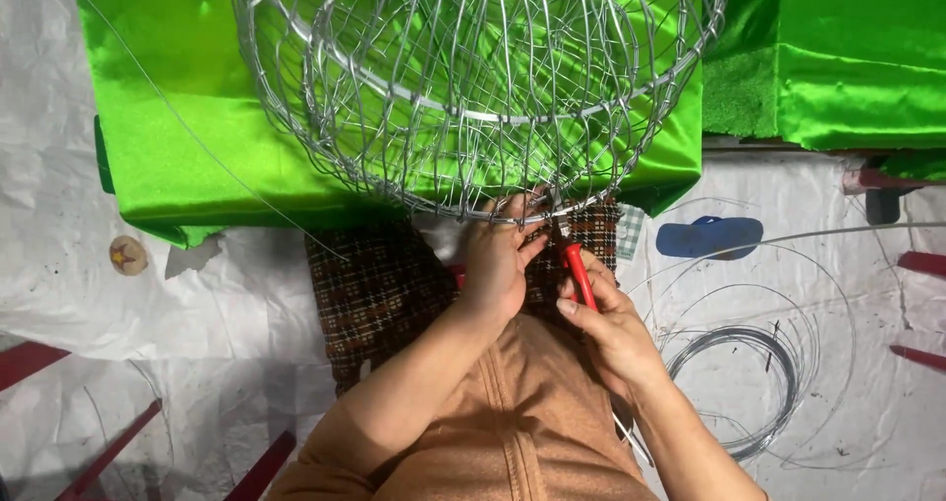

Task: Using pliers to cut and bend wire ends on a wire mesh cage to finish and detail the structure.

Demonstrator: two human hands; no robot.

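Observation:
A large round basket frame of bent silver wire (473, 77) rests on a shiny green cloth (177, 136). My left hand (498, 260) pinches the near rim of the frame at its lowest wires. Red-handled pliers (579, 274) are gripped in my right hand (611, 324), and their jaws reach up to the same spot on the rim beside my left fingers. Both forearms come up from the bottom over an orange-brown garment and a checked cloth (374, 294) on my lap.
A coil of loose wire (749, 383) lies on the white sheet at the right. A blue sandal (709, 237) sits near the green cloth's corner. A small round wooden piece (128, 255) lies at the left. Red bars (108, 452) cross the lower left.

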